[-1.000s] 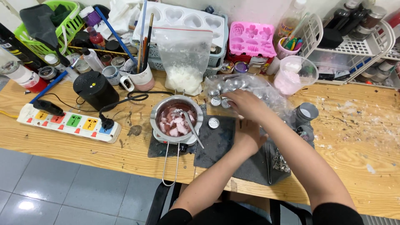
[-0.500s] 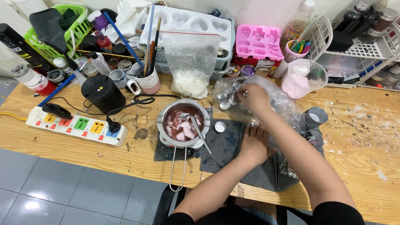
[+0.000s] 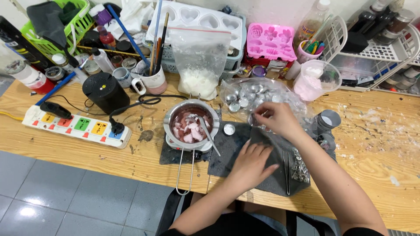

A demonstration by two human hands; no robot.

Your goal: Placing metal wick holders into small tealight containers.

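Note:
My right hand (image 3: 276, 118) pinches a small round metal cup (image 3: 254, 119) at the mouth of a clear plastic bag (image 3: 262, 94) that holds several more such cups. Flat on a dark grey mat (image 3: 227, 153) lies my left hand (image 3: 251, 162), fingers spread and holding nothing. Another metal cup (image 3: 229, 129) stands on the mat just left of my right hand. A metal melting pot (image 3: 191, 123) with pink and white wax chunks and a spoon (image 3: 209, 136) in it sits on a small hotplate to the left, its wire handle pointing toward me.
A power strip (image 3: 76, 126) and black round device (image 3: 105, 91) lie left. Behind the pot stand a bag of white flakes (image 3: 199, 65), a mug of brushes (image 3: 153, 81), a pink mould (image 3: 270, 41) and a clear cup (image 3: 316, 78). Grey tins (image 3: 328, 119) and tweezers (image 3: 286, 172) are at right.
My right hand has drawn back out of the plastic bag toward the mat, now with a metal cup in its fingers. My left hand stays flat on the mat.

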